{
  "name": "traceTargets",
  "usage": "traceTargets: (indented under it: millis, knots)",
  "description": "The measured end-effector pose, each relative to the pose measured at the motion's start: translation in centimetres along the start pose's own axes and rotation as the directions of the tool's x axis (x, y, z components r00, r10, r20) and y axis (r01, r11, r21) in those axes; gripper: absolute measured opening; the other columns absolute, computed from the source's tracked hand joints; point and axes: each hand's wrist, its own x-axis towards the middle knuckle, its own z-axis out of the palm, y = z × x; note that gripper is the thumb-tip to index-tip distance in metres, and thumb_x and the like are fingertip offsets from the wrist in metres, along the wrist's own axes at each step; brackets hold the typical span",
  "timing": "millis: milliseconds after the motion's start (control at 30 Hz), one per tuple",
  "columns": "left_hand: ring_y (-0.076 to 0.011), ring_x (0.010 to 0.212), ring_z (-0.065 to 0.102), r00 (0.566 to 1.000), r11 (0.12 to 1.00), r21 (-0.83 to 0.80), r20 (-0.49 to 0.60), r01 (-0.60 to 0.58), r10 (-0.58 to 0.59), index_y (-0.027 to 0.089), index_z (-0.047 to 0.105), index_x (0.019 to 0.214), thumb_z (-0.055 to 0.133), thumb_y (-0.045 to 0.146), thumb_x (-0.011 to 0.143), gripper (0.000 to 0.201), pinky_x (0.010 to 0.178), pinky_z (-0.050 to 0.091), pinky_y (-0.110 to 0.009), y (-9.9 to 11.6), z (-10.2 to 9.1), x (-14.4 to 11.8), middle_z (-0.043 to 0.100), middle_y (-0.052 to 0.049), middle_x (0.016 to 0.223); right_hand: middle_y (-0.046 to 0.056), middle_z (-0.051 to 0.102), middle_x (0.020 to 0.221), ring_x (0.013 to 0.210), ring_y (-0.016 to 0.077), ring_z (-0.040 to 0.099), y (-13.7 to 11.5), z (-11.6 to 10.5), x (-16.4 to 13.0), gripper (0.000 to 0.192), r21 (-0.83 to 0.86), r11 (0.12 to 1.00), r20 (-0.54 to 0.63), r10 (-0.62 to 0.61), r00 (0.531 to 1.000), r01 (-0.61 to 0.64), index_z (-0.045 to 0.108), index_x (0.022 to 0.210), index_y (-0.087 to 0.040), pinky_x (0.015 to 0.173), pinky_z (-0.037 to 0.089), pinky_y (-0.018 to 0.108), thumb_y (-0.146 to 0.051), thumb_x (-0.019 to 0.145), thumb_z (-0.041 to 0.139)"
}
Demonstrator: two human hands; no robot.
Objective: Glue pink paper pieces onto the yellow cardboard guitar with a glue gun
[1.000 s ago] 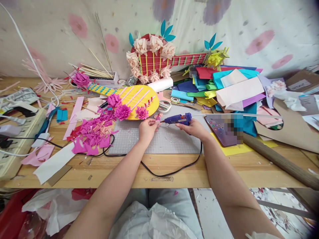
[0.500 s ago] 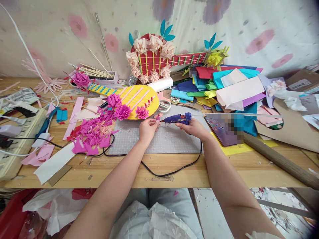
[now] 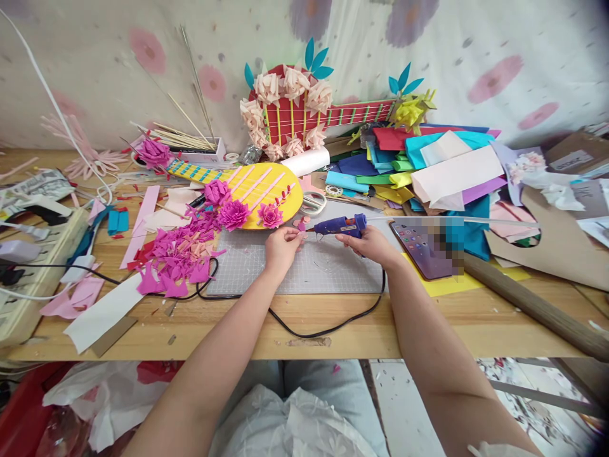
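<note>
My right hand (image 3: pixel 366 242) is wrapped round a blue hot glue gun (image 3: pixel 340 226), a long white glue stick trailing from its back end. The gun's nozzle points left and meets the fingertips of my left hand (image 3: pixel 281 247). Those fingers pinch a small pink paper piece (image 3: pixel 301 235), mostly hidden. Both hands are over a grey cutting mat (image 3: pixel 304 273). Just behind my left hand lies a yellow cardboard guitar (image 3: pixel 261 184) with pink strips and magenta paper flowers (image 3: pixel 233 216). Small pink petals (image 3: pixel 302 222) rest near the nozzle.
Magenta paper scraps (image 3: pixel 178 247) are heaped on the left. Scissors (image 3: pixel 314 202) lie beside the guitar. A red paper guitar (image 3: pixel 292 114) leans at the back, with stacked coloured paper (image 3: pixel 451 165) right of it. A phone (image 3: pixel 421 247) and a wooden stick (image 3: pixel 523 301) lie right; a black cord (image 3: pixel 328 331) loops in front.
Both hands and the glue gun stay almost in the same place. The nozzle remains at my left fingertips, and the whole view has shifted very slightly.
</note>
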Motion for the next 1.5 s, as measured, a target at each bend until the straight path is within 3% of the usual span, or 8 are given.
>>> traceTargets:
  millis: [267,500,833,1000,1100,1200,1367,1500]
  knots:
    - [-0.0147,0.062,0.065,0.997,0.997,0.040,0.055,-0.062,0.060,0.016,0.060,0.074,0.066,0.024,0.069,0.011,0.057,0.050,-0.025,-0.7,-0.2,0.1,0.066,-0.003,0.067,-0.001,0.051,0.050,0.047,0.0113,0.045,1.3,0.0,0.8,0.047,0.049,0.998,-0.181,0.041,0.983,-0.033,0.062,0.070,-0.016,0.048,0.037,0.026,-0.062,0.066,0.060]
    - [-0.0107,0.070,0.060,0.917,0.884,0.258,0.192,-0.390,0.349,0.019,0.053,0.081,0.058,0.014,0.070,0.013,0.057,0.045,-0.019,1.2,-0.6,-1.5,0.063,-0.002,0.078,0.009,0.064,0.070,0.068,0.0235,0.059,3.2,0.1,3.4,0.050,-0.065,0.985,-0.469,0.111,0.876,-0.159,0.065,0.078,-0.014,0.062,0.042,0.033,-0.061,0.067,0.057]
    - [-0.0103,0.071,0.060,0.787,0.757,0.228,0.264,-0.612,0.557,0.022,0.037,0.106,0.053,0.014,0.075,0.036,0.057,0.045,-0.020,7.1,-3.3,0.5,0.057,0.003,0.076,0.010,0.063,0.090,0.080,0.0237,0.058,2.7,-1.0,1.8,0.058,-0.308,0.943,-0.480,-0.038,0.877,-0.128,0.053,0.095,-0.017,0.067,0.041,0.032,-0.066,0.064,0.059]
    - [-0.0120,0.076,0.063,0.842,0.775,0.329,0.232,-0.539,0.487,0.021,0.044,0.106,0.059,0.017,0.073,0.036,0.068,0.048,-0.025,9.4,-6.9,2.0,0.063,0.002,0.079,0.006,0.058,0.071,0.069,0.0221,0.055,1.0,-2.9,-0.2,0.046,-0.537,0.793,-0.341,0.108,0.934,-0.287,0.048,0.072,-0.021,0.058,0.034,0.030,-0.065,0.065,0.059]
    - [-0.0138,0.075,0.064,0.910,0.832,0.369,0.166,-0.415,0.380,0.019,0.051,0.097,0.064,0.019,0.069,0.030,0.073,0.049,-0.029,10.9,-8.8,2.5,0.065,0.000,0.078,0.000,0.054,0.060,0.058,0.0178,0.050,-0.8,-2.8,-1.2,0.041,-0.567,0.802,-0.096,0.162,0.982,-0.188,0.042,0.064,-0.022,0.053,0.030,0.028,-0.060,0.067,0.060]
    - [-0.0160,0.073,0.064,0.961,0.868,0.414,0.095,-0.274,0.259,0.018,0.055,0.088,0.068,0.022,0.066,0.027,0.071,0.049,-0.030,12.1,-10.1,2.7,0.065,-0.001,0.073,-0.001,0.056,0.063,0.059,0.0149,0.050,-3.2,-1.3,-0.9,0.034,-0.395,0.917,0.057,-0.026,0.998,0.047,0.044,0.067,-0.022,0.053,0.033,0.027,-0.053,0.072,0.059]
    - [-0.0155,0.066,0.061,0.977,0.824,0.538,-0.010,-0.176,0.215,0.020,0.055,0.091,0.066,0.022,0.067,0.026,0.065,0.048,-0.028,13.0,-11.1,2.9,0.063,0.000,0.069,0.002,0.062,0.083,0.074,0.0152,0.058,-7.3,3.9,2.9,0.023,-0.014,0.918,-0.063,-0.397,0.916,0.397,0.050,0.083,-0.022,0.067,0.045,0.030,-0.040,0.074,0.060]
    - [-0.0144,0.063,0.058,0.962,0.780,0.594,-0.039,-0.195,0.270,0.022,0.051,0.097,0.063,0.021,0.069,0.031,0.062,0.046,-0.026,12.5,-11.7,3.8,0.063,0.001,0.070,0.005,0.064,0.095,0.088,0.0186,0.059,-10.3,8.1,5.7,0.028,-0.026,0.863,-0.100,-0.504,0.858,0.504,0.049,0.094,-0.021,0.080,0.046,0.035,-0.035,0.072,0.061]
